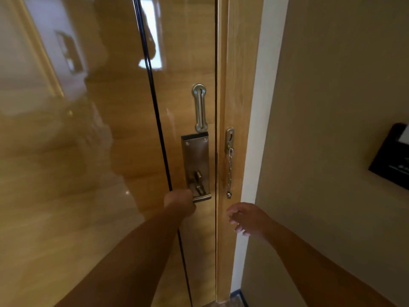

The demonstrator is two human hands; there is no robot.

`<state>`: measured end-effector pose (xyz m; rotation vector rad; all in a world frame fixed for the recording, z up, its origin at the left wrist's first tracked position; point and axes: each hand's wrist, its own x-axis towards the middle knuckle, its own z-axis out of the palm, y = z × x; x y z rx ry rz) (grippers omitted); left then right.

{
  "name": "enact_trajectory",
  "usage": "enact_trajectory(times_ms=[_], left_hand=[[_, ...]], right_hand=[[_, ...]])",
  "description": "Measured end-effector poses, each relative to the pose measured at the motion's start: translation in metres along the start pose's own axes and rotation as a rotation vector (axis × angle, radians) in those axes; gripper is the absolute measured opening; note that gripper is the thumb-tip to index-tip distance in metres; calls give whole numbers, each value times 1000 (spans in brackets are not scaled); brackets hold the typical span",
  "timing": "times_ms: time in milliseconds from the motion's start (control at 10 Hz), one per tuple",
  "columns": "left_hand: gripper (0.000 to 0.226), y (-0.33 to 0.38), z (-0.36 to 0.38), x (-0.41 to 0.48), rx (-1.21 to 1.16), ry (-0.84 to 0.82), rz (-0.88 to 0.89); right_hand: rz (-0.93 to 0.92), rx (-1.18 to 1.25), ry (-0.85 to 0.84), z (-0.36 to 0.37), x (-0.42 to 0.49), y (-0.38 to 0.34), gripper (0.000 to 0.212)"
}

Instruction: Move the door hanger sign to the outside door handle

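A glossy wooden door stands closed in its frame. A metal lock plate with a thumb turn sits near the door's right edge. At the plate's lower end, the inside door handle shows as a short metal bar. My left hand is closed around that handle and hides most of it. My right hand hovers in front of the door frame just right of the handle, fingers apart and holding nothing. No door hanger sign is in view.
A security chain hangs from a bracket on the frame, and its slide track is screwed to the door above the lock plate. A beige wall runs along the right, with a black card holder mounted on it.
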<state>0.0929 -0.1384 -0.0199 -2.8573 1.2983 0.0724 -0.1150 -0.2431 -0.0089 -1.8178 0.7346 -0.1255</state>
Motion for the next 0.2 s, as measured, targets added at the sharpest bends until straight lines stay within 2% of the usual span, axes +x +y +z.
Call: enact_trajectory(times_ms=[100,200], left_hand=[[47,15,-10,-29,81,10,62],[63,32,-3,-71,54,55,58]], right_hand=[[-71,-25,-39,1,-19,-5,11],[-106,9,-92,5,-42,-8,11]])
